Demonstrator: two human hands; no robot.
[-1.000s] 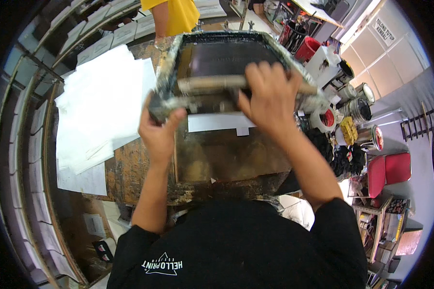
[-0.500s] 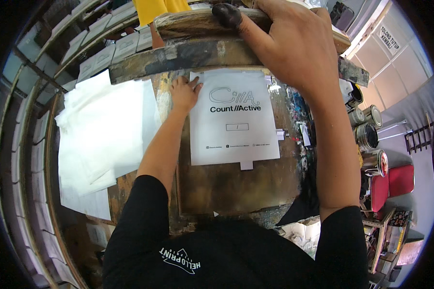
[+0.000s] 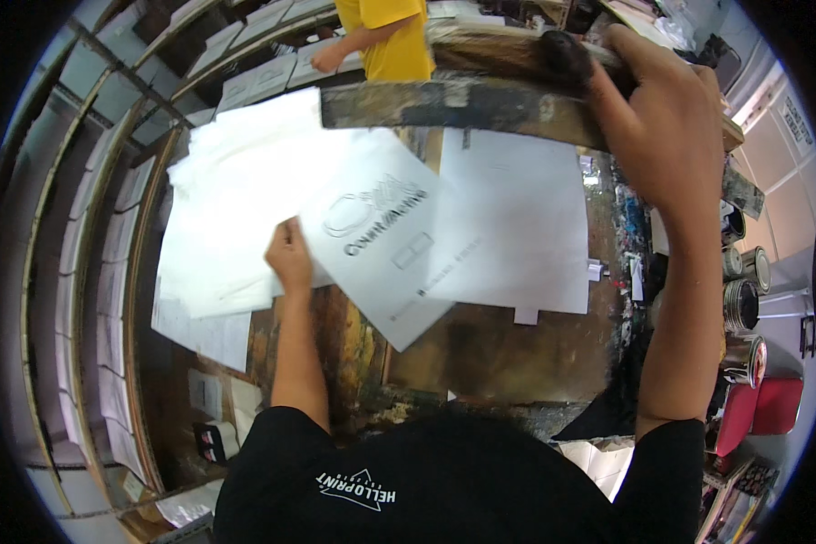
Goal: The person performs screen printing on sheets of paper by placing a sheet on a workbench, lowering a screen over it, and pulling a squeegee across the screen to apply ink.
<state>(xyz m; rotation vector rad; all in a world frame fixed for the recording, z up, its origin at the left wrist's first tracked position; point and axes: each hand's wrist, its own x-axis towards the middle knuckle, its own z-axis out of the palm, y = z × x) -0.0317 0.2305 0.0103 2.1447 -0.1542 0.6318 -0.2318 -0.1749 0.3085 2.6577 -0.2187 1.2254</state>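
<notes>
A white sheet printed with black lettering and outlines [image 3: 372, 258] hangs tilted from my left hand [image 3: 290, 258], whose closed fingers pinch its left corner. Part of it overlaps a plain white sheet [image 3: 521, 222] lying on the dark, stained board [image 3: 490, 363]. Small paper tabs [image 3: 526, 315] stick out along that plain sheet's edges. My right hand [image 3: 657, 118] is wrapped around the raised wooden frame [image 3: 480, 56] at the far side; its thumb is stained black. Beside my left hand lies a loose stack of white sheets [image 3: 231, 218].
Across the table stands a person in a yellow shirt [image 3: 394, 41], one hand [image 3: 326, 60] over racks holding more sheets [image 3: 254, 77]. Racks [image 3: 118, 245] also line the left side. Several cans [image 3: 742, 304] and a red chair [image 3: 775, 405] are at the right.
My left hand has taken the printed sheet off the board and drawn it leftward, tilting it. A plain sheet now shows underneath. My right hand still grips the frame. More of the yellow-shirted person shows.
</notes>
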